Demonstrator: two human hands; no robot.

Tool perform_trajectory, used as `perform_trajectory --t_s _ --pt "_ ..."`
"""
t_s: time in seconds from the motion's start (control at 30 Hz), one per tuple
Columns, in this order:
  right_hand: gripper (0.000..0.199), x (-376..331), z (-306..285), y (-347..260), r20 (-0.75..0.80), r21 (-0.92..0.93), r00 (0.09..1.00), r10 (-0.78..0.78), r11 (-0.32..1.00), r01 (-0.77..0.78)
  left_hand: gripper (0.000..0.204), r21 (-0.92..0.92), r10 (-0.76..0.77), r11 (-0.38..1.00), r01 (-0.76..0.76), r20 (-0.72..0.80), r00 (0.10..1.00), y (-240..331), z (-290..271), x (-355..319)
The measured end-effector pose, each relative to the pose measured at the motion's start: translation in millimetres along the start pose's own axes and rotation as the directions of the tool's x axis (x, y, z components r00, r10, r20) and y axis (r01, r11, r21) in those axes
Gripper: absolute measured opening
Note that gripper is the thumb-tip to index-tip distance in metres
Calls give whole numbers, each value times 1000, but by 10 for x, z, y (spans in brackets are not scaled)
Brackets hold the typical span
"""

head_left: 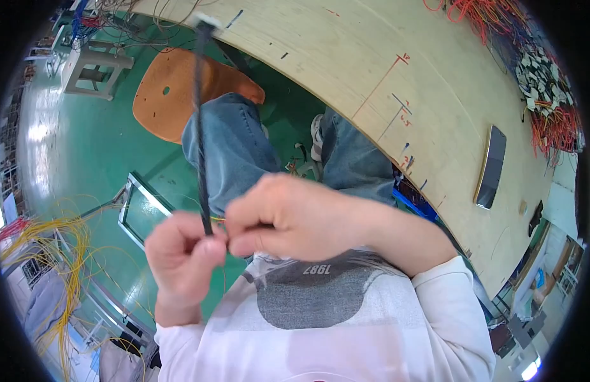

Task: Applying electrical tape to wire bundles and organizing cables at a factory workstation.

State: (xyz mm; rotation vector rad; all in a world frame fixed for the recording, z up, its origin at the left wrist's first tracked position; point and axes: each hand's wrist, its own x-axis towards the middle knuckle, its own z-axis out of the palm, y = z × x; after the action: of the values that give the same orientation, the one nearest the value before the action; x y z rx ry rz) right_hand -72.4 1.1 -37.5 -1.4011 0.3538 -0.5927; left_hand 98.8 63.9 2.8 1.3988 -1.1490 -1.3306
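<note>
A long, thin black-wrapped wire harness [201, 134] runs away from me, from my hands up over the table edge. At its far end sits a small white connector [208, 21], blurred. My left hand [187, 258] pinches the near end of the harness between thumb and fingers. Close against it, my right hand [285, 216] is closed, its thumb and finger pressed together beside that end. What the right fingers grip is hidden. Short thin coloured wires [220, 220] show between the two hands.
A marked wooden table [346, 57] curves along the far and right sides, bearing a phone [491, 167] and bundles of red wires [480, 19]. An orange chair seat [167, 95] and grey stool [94, 70] stand at far left. Yellow wires [72, 254] hang at left.
</note>
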Motion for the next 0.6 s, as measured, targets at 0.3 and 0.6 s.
perform_trajectory --t_s 0.3,0.6 --pt "21 -621 -233 1423 -591 256 545 595 779 -573 12 -12 -73 997 76 -451 889 -111 -493 86" --pt "47 -294 -222 3088 -223 -245 500 837 449 -860 34 161 -270 944 290 -131 954 -606 -81 675"
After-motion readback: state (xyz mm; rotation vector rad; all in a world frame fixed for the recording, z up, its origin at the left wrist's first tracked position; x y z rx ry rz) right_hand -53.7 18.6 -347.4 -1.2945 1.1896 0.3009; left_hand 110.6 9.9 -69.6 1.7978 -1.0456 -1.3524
